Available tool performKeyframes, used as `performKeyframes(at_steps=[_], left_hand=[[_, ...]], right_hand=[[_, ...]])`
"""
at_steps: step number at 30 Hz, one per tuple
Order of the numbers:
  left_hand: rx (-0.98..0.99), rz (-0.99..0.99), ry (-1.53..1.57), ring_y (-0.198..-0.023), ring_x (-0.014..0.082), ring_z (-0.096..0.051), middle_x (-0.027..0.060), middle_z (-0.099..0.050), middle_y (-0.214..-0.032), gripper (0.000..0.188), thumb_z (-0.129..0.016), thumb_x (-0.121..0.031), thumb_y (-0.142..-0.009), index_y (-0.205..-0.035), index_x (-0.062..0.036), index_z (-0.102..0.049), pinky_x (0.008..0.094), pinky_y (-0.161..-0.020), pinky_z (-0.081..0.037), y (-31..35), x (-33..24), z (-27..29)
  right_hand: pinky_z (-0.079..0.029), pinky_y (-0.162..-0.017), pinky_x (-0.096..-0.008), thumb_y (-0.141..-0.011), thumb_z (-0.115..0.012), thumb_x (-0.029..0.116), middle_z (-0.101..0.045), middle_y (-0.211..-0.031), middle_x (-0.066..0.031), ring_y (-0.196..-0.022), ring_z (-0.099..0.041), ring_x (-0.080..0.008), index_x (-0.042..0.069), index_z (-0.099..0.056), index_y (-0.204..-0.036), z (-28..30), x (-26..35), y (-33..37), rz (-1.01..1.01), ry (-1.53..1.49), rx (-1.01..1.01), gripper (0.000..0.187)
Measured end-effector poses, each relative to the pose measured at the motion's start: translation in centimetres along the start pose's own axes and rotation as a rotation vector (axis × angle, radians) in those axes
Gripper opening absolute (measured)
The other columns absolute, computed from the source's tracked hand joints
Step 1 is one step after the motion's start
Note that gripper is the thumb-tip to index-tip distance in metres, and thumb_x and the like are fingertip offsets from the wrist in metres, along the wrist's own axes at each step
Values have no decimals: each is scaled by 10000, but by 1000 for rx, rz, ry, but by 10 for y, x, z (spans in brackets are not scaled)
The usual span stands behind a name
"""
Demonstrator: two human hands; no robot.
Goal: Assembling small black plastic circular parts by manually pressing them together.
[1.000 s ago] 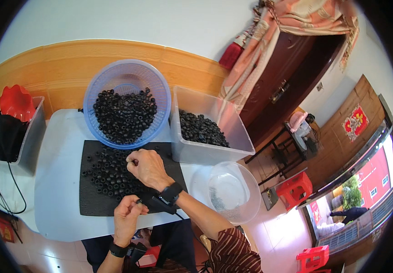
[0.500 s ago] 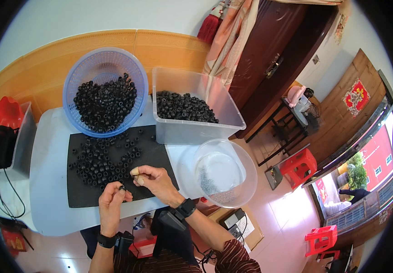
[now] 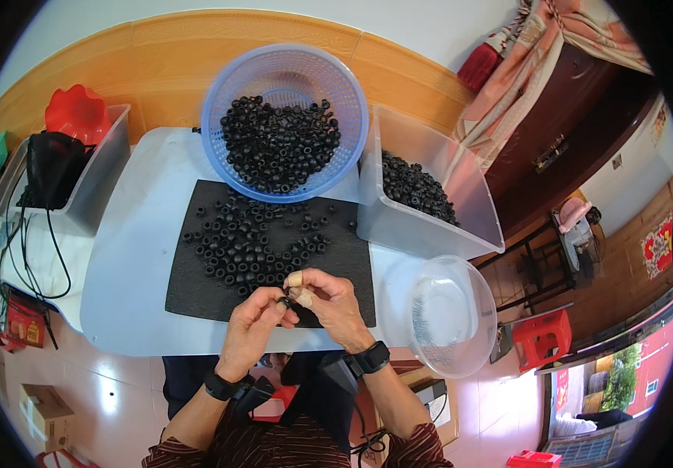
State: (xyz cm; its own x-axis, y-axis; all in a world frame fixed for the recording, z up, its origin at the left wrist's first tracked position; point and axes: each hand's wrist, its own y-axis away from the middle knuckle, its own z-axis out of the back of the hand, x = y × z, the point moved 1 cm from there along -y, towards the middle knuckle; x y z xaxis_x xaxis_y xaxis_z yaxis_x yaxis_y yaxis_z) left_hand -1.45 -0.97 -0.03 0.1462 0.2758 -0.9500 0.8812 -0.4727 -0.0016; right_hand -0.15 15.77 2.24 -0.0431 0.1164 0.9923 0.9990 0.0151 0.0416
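Note:
My left hand (image 3: 252,321) pinches a small black ring-shaped part (image 3: 284,301) between thumb and fingers, over the near edge of the black mat (image 3: 183,292). Against that part, my right hand (image 3: 335,310) has its thumb and forefinger closed, with beige coverings on the fingertips. Whatever the right fingertips hold is too small to make out. Just beyond both hands, many loose black ring-shaped parts (image 3: 247,248) lie spread on the mat. A blue mesh basket (image 3: 356,148) behind them holds more, as does the clear rectangular bin (image 3: 430,240) to its right.
A round clear tub (image 3: 473,343) with tiny silvery pieces stands at the right of the white table (image 3: 130,257). At the left, a clear box (image 3: 114,168) holds a red scalloped dish (image 3: 77,115) and a black object with cables. A cardboard box (image 3: 46,417) sits on the floor.
My right hand has come to my left, and their fingertips now meet at the black part. The whole view has swung left, shifting the table rightward in the picture.

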Motion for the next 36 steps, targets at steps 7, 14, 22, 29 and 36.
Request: performKeyframes(at_steps=[7,14,22,29,36], left_hand=[[16,28,10,-780,93,-619,69,-675,-861,170,-500,-90,-983,-1114,-4,-565,246,-725,-510,0,-6,-3],[-7,27,-5,-781,97,-620,76,-676,-866,172,-506,-90,-981,-1110,8,-564,248,-727,-512,-1,-3,-5],[-42,12,-41,-797,110,-635,84,-673,-877,171,-526,-75,-969,-1103,24,-567,246,-704,-515,-2,-2,-8],[-24,-26,-69,-807,107,-632,77,-666,-870,174,-519,-72,-972,-1110,24,-564,251,-718,-517,-2,-2,-9],[-38,-42,-81,-784,105,-621,72,-670,-864,159,-507,-91,-980,-1075,17,-575,253,-725,-508,-2,-2,-9]], right_hand=[[-489,-868,-269,-888,-646,24,-633,-1095,-77,-937,-590,-131,5,-670,-1104,9,-13,0,188,-48,81,218],[-507,-819,-243,-894,-628,-13,-668,-1030,-46,-908,-621,-106,14,-679,-1103,5,-13,1,170,25,21,217],[-516,-790,-234,-881,-640,-14,-673,-1014,-58,-879,-630,-109,5,-687,-1067,1,-14,1,268,136,-17,193],[-520,-770,-237,-875,-634,-22,-665,-1031,-55,-877,-628,-112,6,-688,-1057,2,-13,3,291,201,-16,192],[-513,-840,-255,-871,-643,-22,-666,-1013,-64,-914,-628,-128,8,-690,-1050,2,-11,2,274,218,-10,187]])
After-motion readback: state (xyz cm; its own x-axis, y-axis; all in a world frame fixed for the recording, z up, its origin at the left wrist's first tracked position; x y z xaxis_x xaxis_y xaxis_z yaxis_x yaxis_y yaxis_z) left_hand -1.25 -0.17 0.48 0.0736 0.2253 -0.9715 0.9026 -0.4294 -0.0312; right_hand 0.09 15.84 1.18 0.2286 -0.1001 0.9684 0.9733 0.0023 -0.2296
